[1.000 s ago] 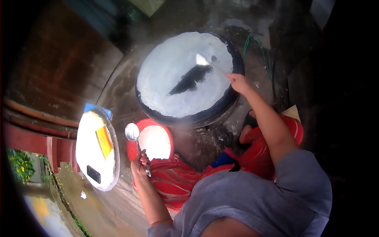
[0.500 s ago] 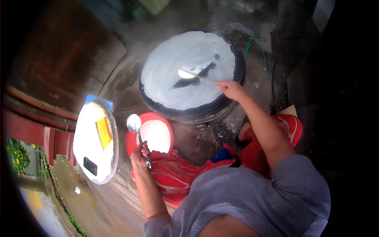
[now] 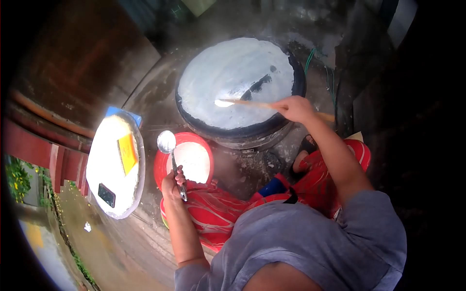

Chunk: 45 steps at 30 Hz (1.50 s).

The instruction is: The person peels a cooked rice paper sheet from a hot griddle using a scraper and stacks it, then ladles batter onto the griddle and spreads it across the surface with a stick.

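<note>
A ladle [image 3: 166, 141] with a batter-coated bowl is gripped by its metal handle in my left hand [image 3: 174, 185], above the rim of a red bucket [image 3: 159, 169] of white batter [image 3: 192, 162]. My right hand [image 3: 297, 108] is closed round a wooden spreader [image 3: 257, 104] reaching left across the round griddle [image 3: 300, 80]. A pale sheet of batter [image 3: 228, 68] covers most of the griddle's top. The spreader's far end meets a bright white puddle near the middle. Beside it runs a dark uncovered streak.
On the left stands a round white-topped surface [image 3: 104, 155] with a yellow packet [image 3: 127, 153] and a phone [image 3: 107, 195] on it. A green cord [image 3: 309, 59] hangs beyond the griddle on the right. Steam drifts over the back.
The spreader has swept through the puddle, and batter now covers the left part of the dark streak. My right hand has shifted slightly right. My left hand keeps the ladle nearly still.
</note>
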### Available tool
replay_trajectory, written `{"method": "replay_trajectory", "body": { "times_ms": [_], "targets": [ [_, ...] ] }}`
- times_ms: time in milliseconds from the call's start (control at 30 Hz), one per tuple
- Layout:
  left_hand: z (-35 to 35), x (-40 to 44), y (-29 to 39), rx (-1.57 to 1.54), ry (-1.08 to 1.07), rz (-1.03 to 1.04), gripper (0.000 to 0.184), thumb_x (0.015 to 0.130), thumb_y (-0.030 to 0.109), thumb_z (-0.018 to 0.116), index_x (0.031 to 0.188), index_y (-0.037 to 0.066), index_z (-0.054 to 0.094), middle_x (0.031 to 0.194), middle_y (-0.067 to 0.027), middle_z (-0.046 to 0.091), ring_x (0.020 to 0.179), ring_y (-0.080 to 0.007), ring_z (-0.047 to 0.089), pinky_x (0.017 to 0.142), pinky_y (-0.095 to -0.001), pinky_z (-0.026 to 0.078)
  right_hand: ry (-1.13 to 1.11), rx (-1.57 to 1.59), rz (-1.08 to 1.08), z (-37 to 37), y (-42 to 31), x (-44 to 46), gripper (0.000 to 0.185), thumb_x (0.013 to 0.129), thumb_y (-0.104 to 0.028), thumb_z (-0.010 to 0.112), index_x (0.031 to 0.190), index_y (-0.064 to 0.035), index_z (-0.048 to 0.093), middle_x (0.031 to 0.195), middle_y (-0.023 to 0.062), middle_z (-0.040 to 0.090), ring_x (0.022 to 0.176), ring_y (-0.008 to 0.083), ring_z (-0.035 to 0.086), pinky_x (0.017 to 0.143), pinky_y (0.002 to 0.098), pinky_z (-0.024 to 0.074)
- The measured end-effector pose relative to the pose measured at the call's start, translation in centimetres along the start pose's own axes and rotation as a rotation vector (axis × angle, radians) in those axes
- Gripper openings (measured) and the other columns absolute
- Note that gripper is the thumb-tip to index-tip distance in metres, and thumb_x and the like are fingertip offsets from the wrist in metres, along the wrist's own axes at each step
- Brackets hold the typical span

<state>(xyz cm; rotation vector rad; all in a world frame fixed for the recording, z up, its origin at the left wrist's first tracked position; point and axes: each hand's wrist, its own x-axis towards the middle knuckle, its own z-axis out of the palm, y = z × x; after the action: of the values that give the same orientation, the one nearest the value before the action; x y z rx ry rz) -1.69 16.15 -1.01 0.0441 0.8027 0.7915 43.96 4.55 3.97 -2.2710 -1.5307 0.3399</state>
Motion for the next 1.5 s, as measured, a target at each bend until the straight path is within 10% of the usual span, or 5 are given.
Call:
{"method": "replay_trajectory", "body": {
  "times_ms": [233,533,1000,1267,1500],
  "targets": [
    [-0.1,0.0,-0.1,0.002,0.004,-0.001,0.037,0.097,0.022,0.026,0.108,-0.010,0.042,0.077,-0.0079,0.047,0.054,-0.0114,0.041,0.045,-0.0219,0.035,0.314,-0.250,-0.286,8.4,-4.7,-4.2,0.049,0.071,-0.007,0.055,0.119,-0.0131,0.055,0.079,0.0041,0.053,0.070,0.0227,0.055,0.058,0.0363,0.0462],
    [-0.7,-0.6,-0.1,0.060,0.019,-0.001,0.036,0.097,0.021,0.027,0.110,-0.010,0.041,0.078,-0.0083,0.046,0.054,-0.0114,0.041,0.045,-0.0222,0.035,0.378,-0.032,0.048,6.9,-1.9,-5.5,0.045,0.070,-0.007,0.058,0.115,-0.0128,0.055,0.078,0.0069,0.054,0.072,0.0252,0.058,0.059,0.0382,0.0477],
    [0.1,-1.5,-0.2,0.025,0.051,0.035,0.034,0.096,0.021,0.033,0.109,-0.008,0.044,0.076,-0.0083,0.048,0.052,-0.0110,0.041,0.041,-0.0218,0.034,0.417,0.109,-0.018,7.6,-0.2,-6.8,0.044,0.068,-0.007,0.058,0.111,-0.0167,0.056,0.081,0.0091,0.056,0.075,0.0290,0.059,0.063,0.0407,0.0481],
    [0.3,-2.2,-0.4,0.079,-0.018,0.060,0.034,0.096,0.021,0.033,0.109,-0.008,0.045,0.076,-0.0086,0.048,0.053,-0.0109,0.041,0.041,-0.0221,0.034,0.427,-0.249,0.111,4.4,5.0,-5.0,0.045,0.071,-0.006,0.056,0.116,-0.0129,0.054,0.084,0.0101,0.057,0.073,0.0292,0.060,0.062,0.0397,0.0484],
    [1.4,-3.7,-1.8,0.071,-0.071,0.073,0.036,0.096,0.020,0.035,0.112,-0.010,0.045,0.075,-0.0098,0.050,0.052,-0.0110,0.040,0.041,-0.0221,0.034,0.362,0.511,0.252,7.1,9.9,-1.9,0.030,0.089,-0.024,0.046,0.117,-0.0146,0.052,0.105,0.0185,0.059,0.096,0.0368,0.057,0.081,0.0404,0.0454]
  ]
}}
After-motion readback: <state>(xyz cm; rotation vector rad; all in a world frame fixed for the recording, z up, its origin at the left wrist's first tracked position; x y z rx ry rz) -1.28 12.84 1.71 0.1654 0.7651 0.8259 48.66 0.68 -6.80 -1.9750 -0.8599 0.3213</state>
